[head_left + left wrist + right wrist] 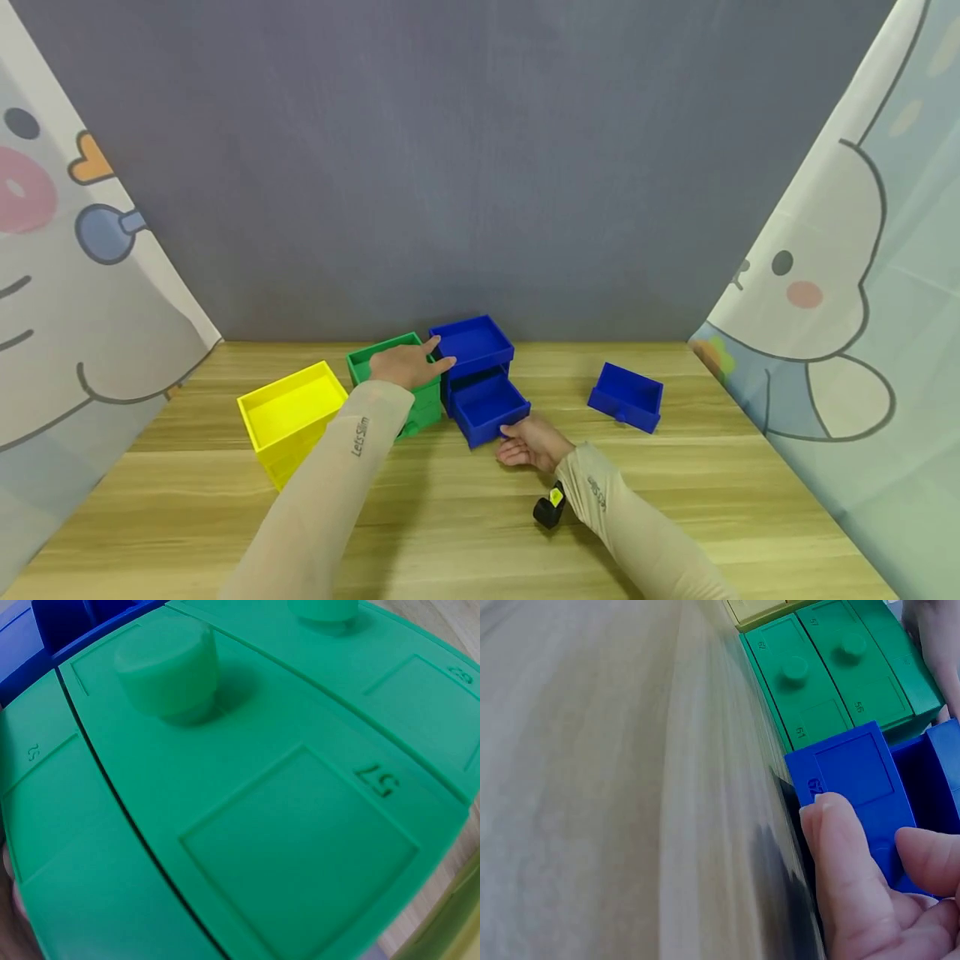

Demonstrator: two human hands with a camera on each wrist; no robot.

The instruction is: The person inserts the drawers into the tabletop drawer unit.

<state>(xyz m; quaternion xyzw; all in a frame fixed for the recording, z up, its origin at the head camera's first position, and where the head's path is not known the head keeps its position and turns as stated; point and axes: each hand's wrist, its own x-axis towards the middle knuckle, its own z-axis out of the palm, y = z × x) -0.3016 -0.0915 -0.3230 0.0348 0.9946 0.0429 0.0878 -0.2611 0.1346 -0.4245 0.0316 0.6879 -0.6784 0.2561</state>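
Note:
A blue drawer cabinet (472, 363) stands at the back of the table, with its lower drawer (491, 407) pulled well out. The right hand (534, 442) is at the front of that drawer. In the right wrist view its thumb and fingers pinch around the drawer's round knob (885, 851). The left hand (405, 365) lies over the top of the green drawer cabinet (422, 407), its thumb and a finger stretched toward the blue cabinet's left edge. Green drawer fronts with knobs (169, 671) fill the left wrist view. The left palm's underside is hidden.
A yellow drawer cabinet (294, 408) with an open-topped tray stands to the left of the green one. A loose blue drawer (627, 397) lies on the wooden table (465, 533) at the right. Behind rises a grey wall (480, 167); printed cloths hang at both sides.

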